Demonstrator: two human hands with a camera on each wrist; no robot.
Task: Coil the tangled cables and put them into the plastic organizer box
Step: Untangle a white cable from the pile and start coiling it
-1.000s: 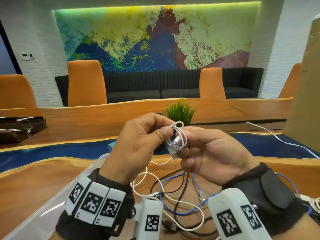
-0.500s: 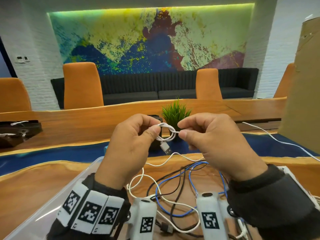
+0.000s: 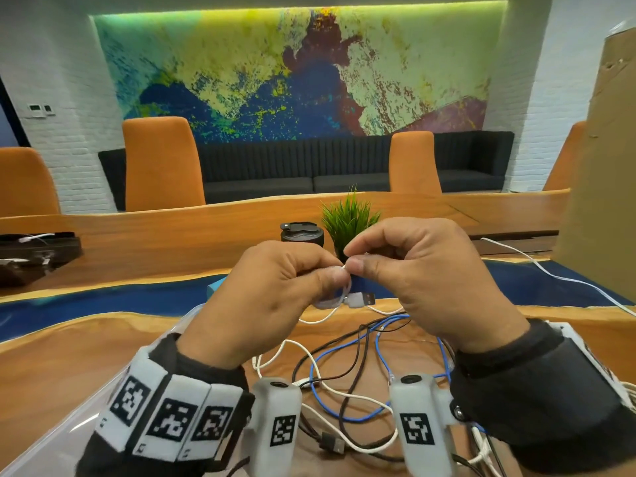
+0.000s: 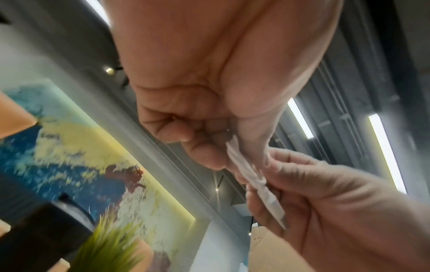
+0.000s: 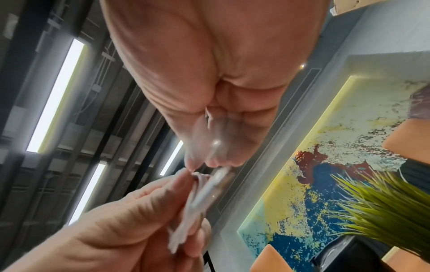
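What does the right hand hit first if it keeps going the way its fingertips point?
Likely the left hand: the right hand points left at it, both pinching the white cable coil. Contact looks immediate, though depth is unclear.

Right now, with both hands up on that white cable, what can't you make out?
- Number of loops in the white cable: head view, left hand and right hand cover it; wrist views blurred.
- Organizer box contents: left forearm and frame edge cut it off.
- Which ends belong to blue cable and black cable: wrists hide them.
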